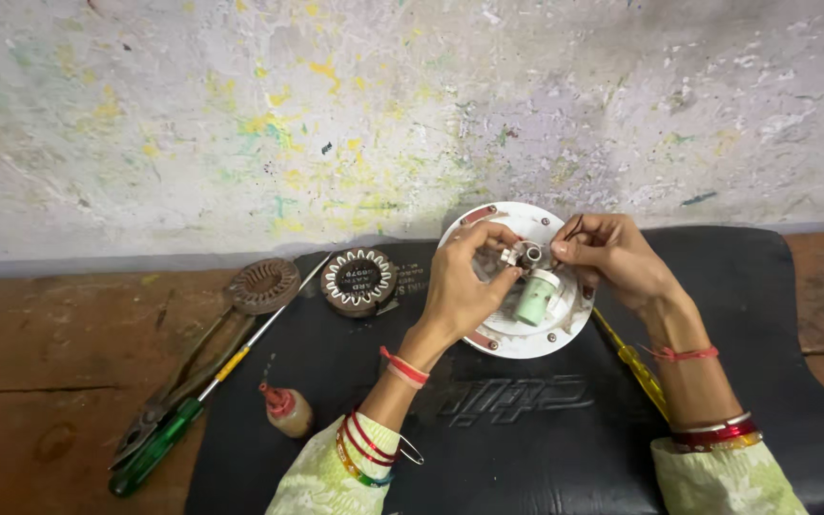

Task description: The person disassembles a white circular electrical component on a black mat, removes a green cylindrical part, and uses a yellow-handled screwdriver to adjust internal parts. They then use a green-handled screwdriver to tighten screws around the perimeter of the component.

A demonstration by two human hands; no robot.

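From the head view we see our left hand [464,281] and right hand [607,253] meeting over a white round housing [517,339] that lies on a black mat [526,429]; between them sits a small metal part [526,254], just above a pale green cylinder [537,298] standing in the housing; our left grip is closed on the metal part, thumb and fingertips pinching its near side; our right grip is drawn together against the part's other side, though we cannot tell how firmly it clamps. A yellow-handled screwdriver [636,367] lies on the mat under the right wrist; to the left rest a wound stator ring [359,280], a small bottle [286,410], a green-handled screwdriver [169,434] and pliers [183,377] on the brown tabletop [40,362].
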